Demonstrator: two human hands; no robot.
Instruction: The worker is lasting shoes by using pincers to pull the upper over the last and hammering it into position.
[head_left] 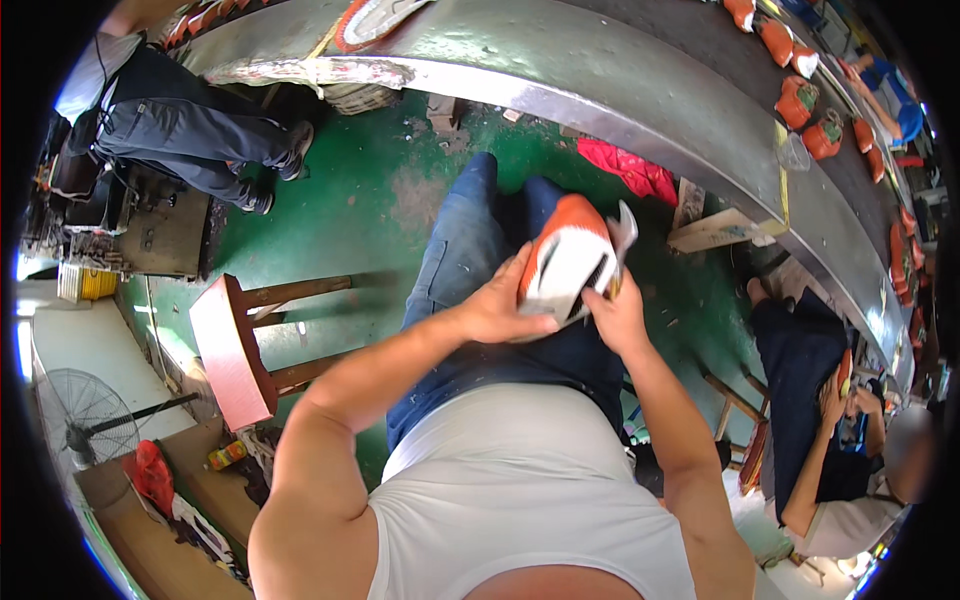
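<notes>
A shoe (565,268) with an orange toe and a white underside rests over my lap, toe pointing away from me and underside up. On its left edge my left hand (500,308) is closed, thumb lying across the near end. My right hand (617,308) is at the shoe's right side, its thumb touching the white part by a dark opening. Its fingers are wrapped round a hand tool (625,230) with a curved grey metal head standing beside the toe. The grip of that tool is mostly hidden by the hand, and the hands look slightly blurred.
A long metal-edged conveyor bench (560,90) curves across the front, with orange shoes (797,100) along its far side. A wooden stool (235,350) stands at my left, near a fan (90,415). One person (190,140) stands far left; another (840,430) sits at right.
</notes>
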